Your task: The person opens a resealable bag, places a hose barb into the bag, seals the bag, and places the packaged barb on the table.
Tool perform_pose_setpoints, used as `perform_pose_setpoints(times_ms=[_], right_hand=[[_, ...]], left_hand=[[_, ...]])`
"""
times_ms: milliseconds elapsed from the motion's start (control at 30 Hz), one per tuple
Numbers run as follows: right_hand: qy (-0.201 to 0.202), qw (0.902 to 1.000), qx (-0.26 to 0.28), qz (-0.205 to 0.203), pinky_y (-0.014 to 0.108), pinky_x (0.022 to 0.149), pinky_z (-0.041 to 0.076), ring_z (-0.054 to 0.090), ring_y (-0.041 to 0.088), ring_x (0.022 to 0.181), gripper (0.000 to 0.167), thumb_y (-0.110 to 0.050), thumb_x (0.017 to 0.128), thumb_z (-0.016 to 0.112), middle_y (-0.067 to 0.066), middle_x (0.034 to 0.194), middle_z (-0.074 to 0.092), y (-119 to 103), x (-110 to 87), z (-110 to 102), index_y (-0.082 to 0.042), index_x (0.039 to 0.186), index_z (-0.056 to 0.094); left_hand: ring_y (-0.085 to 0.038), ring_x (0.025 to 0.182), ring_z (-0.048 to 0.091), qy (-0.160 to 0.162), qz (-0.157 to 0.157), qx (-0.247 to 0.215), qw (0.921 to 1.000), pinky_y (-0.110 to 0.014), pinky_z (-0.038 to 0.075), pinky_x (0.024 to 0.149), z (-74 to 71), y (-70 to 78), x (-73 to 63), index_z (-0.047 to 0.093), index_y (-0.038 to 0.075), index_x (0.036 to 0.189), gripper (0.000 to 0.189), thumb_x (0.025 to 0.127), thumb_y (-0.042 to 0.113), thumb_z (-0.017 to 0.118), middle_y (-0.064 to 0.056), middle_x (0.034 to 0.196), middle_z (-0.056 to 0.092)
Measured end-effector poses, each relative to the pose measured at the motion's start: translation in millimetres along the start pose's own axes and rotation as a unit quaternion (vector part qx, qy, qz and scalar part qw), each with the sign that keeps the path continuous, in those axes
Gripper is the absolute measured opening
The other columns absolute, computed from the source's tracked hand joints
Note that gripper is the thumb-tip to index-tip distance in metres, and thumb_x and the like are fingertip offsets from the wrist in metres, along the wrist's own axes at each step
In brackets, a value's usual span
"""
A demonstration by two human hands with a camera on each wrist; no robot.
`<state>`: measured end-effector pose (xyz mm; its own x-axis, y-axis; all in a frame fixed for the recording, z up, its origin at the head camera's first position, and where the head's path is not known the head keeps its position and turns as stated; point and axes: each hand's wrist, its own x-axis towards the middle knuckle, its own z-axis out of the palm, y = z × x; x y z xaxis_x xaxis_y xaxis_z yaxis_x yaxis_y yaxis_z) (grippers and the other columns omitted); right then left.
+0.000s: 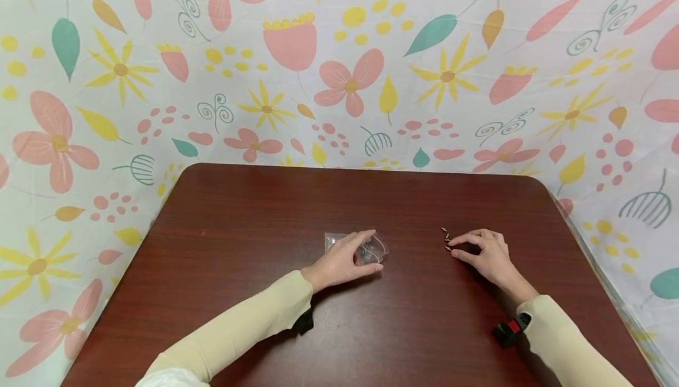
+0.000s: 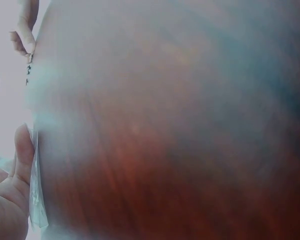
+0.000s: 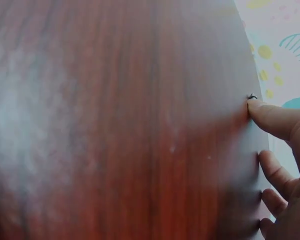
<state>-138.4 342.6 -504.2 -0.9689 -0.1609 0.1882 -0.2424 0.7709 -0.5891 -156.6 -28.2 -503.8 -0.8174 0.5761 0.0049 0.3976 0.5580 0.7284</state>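
My left hand (image 1: 342,262) lies over a small clear plastic bag (image 1: 379,248), fingers and thumb spread and loosely bent. Small grey pieces show through the bag, which is partly hidden under the fingers; the left wrist view catches the bag (image 2: 37,200) edge-on beside that hand (image 2: 10,200). On the right, my right hand (image 1: 490,257) pinches a small screw (image 1: 448,248) between thumb and index fingertips, right at the tabletop. Several more small dark and coppery screws (image 1: 445,234) lie in a short row just beyond it. The right wrist view shows a shiny tip (image 3: 253,96) at the thumb.
Both hands work over a dark red-brown wooden table (image 1: 254,210) with rounded far corners. A white cloth (image 1: 297,104) printed with flowers and leaves hangs behind and beside it. A black and red wrist strap (image 1: 511,328) sits at the right sleeve.
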Motion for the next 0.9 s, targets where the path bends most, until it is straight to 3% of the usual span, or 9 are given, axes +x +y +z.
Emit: perform_pose_setpoints(times_ms=[200,900], right_hand=[[0.001,0.9999,-0.002,0.013,0.076,0.098,0.016,0.036,0.054,0.124,0.013,-0.016,0.088,0.085,0.017,0.111,0.063,-3.4,0.7,3.9,-0.018,0.101,0.081],[0.007,0.9998,0.003,0.019,0.079,0.099,0.015,0.035,0.055,0.128,0.008,-0.012,0.088,0.083,0.016,0.107,0.066,-3.6,0.9,4.0,-0.016,0.095,0.082]], left_hand=[[0.0,0.074,0.06,0.002,0.002,0.001,1.0,-0.023,0.051,0.078,0.3,-0.9,0.6,0.042,0.017,0.16,0.083,0.092,0.052,0.077,-0.005,0.131,0.061],[0.0,0.074,0.06,0.002,0.004,0.005,1.0,-0.023,0.051,0.08,1.0,-1.1,0.9,0.042,0.017,0.16,0.083,0.093,0.051,0.076,-0.005,0.131,0.061]])
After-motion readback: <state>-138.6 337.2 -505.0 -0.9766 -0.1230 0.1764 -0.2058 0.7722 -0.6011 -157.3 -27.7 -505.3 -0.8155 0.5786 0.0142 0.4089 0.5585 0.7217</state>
